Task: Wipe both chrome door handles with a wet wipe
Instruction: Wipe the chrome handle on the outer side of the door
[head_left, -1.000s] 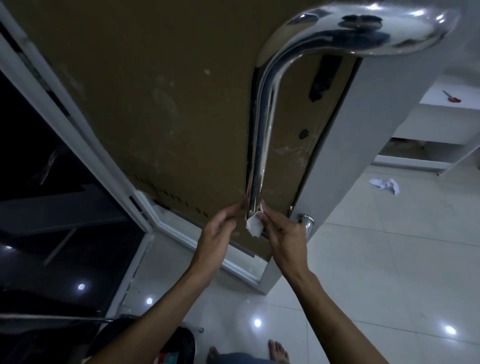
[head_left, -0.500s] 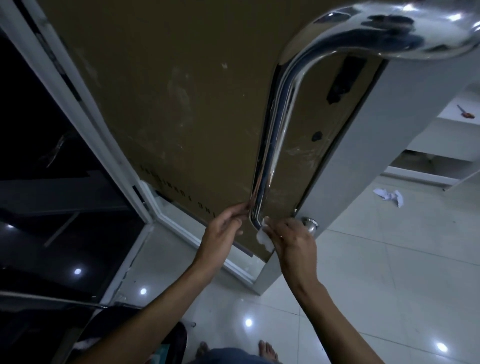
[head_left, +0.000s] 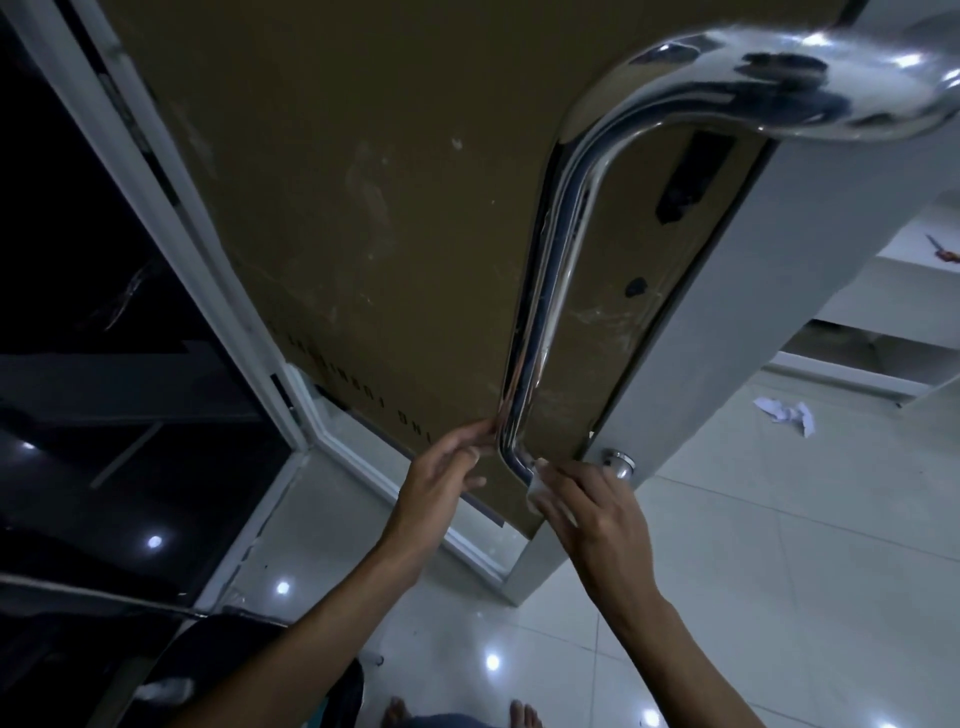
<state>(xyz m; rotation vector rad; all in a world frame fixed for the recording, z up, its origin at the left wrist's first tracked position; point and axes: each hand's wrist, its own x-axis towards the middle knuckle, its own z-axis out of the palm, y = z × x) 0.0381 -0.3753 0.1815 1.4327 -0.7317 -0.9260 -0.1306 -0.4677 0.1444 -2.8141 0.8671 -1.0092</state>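
Chrome is showing bare along the long door handle (head_left: 540, 291) while the wet wipe (head_left: 535, 486), a second ago on the shaft, is now rounding its lower bend. The right hand (head_left: 597, 512) is pinching the wipe there; the left hand (head_left: 447, 470) is touching the bar with loosely curled fingers. This handle's wiping is likely finishing.

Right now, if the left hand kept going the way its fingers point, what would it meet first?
The left hand points up and right, fingertips already at the lower bend of the handle. It would press into that bar at once; the brown door lies just behind it, though depth is unclear.
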